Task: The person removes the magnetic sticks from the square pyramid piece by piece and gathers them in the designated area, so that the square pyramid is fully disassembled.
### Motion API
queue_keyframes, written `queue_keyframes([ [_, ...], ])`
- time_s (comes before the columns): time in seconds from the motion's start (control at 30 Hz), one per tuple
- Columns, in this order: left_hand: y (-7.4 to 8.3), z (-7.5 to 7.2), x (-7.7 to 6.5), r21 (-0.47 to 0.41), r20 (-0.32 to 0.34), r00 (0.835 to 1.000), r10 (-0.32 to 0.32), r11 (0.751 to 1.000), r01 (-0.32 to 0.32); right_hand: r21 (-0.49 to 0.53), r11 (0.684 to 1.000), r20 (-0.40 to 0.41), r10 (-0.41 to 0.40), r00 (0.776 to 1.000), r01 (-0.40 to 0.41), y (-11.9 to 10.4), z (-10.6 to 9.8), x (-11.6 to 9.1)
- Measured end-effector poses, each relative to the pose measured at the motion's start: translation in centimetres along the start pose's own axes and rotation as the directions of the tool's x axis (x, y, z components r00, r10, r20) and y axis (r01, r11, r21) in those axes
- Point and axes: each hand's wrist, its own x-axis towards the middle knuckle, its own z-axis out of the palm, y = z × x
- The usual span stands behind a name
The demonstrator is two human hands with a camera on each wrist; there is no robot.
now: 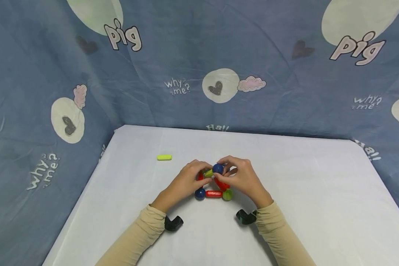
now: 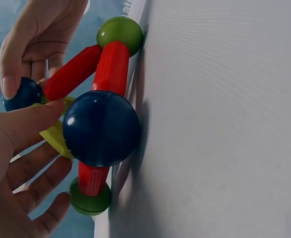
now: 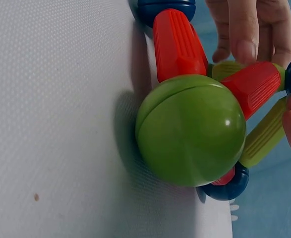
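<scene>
Fingers (image 1: 231, 159) and thumb of the right hand (image 1: 241, 177) were pinched together on a raised blue ball (image 1: 218, 169), held up above the frame of balls and rods. The left hand (image 1: 190, 178) had its thumb and fingers bent about a yellow-green rod (image 1: 208, 173), just beside that ball; whether rod and ball were touching was hard to make out, since the hands covered part of the spot.

Below, the frame stood on the white surface (image 1: 319, 192), between the two forearms. Its near side was a red rod (image 1: 214, 194) lying level, with a near blue ball (image 1: 200, 194) at the left end and a near green ball (image 1: 227, 194) at the right. From the green one a slanting red rod (image 3: 254, 87) rose toward the raised ball. A second red piece (image 2: 93, 178) ran back from the near blue ball to a far green ball (image 2: 89, 203), and another blue ball (image 3: 232, 184) sat at the far right corner. A second yellow-green rod (image 3: 264, 136) sloped between that corner and the raised ball.

A loose yellow rod (image 1: 164, 157) lay on the surface, to the left of and beyond the frame, well apart from both hands. Patterned blue cloth (image 1: 146, 111) hung behind.
</scene>
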Motion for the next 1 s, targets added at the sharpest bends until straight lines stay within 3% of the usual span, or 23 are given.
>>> queue_keyframes([
  [0.5, -0.2, -0.9, 0.1, -0.025, -0.026, 0.998, 0.053, 0.998, -0.054, -0.006, 1.000, -0.001, 0.024, 1.000, -0.024, -0.2, -0.1, 0.0],
  [1.0, -0.4, -2.3, 0.1, -0.030, -0.022, 0.999, 0.044, 0.999, -0.045, -0.012, 0.999, 0.002, 0.031, 1.000, -0.031, -0.1, -0.2, 0.1],
])
